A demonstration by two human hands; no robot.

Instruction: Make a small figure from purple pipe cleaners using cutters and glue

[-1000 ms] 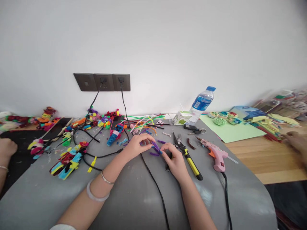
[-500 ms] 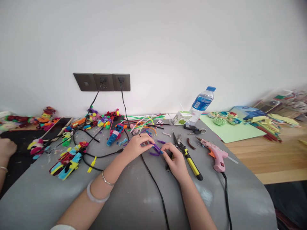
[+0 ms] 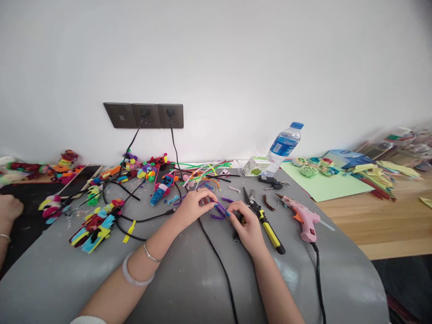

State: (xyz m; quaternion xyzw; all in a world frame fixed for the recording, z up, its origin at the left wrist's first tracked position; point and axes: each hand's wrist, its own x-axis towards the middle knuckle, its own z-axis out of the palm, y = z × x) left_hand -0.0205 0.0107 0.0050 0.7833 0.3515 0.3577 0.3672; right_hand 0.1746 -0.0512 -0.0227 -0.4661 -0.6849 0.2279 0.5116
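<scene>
- Broadly, a grey table cover (image 3: 189, 279) lies under both hands and reaches well beyond the fingertips on every side.
- Far to the right of the fingers, a green paper sheet (image 3: 324, 184) lies flat, and a water bottle (image 3: 282, 146) stands beyond them near the wall.
- A pink glue gun (image 3: 302, 218) rests to the right of the right fingers, apart from them.
- Yellow-handled cutters (image 3: 266, 222) lie just beside the right hand (image 3: 248, 225), on its outer side, seemingly untouched.
- A black cable (image 3: 216, 256) runs under the gap between the two wrists.
- The left hand (image 3: 191, 207) is curled, its fingertips closed on the far end of the purple pipe cleaner (image 3: 220, 209).
- The right thumb and forefinger pinch the near end; something dark sits under that palm, and I cannot tell what it is.
- The short purple pipe cleaner sits right between the two sets of fingertips, low over the cover, with loose purple bits just beside it.
- By my judgement the step in hand is bending or twisting this piece into shape. A further bend would call for one pinch held firm while the other turns, with a short grip so the wire does not spring free.
</scene>
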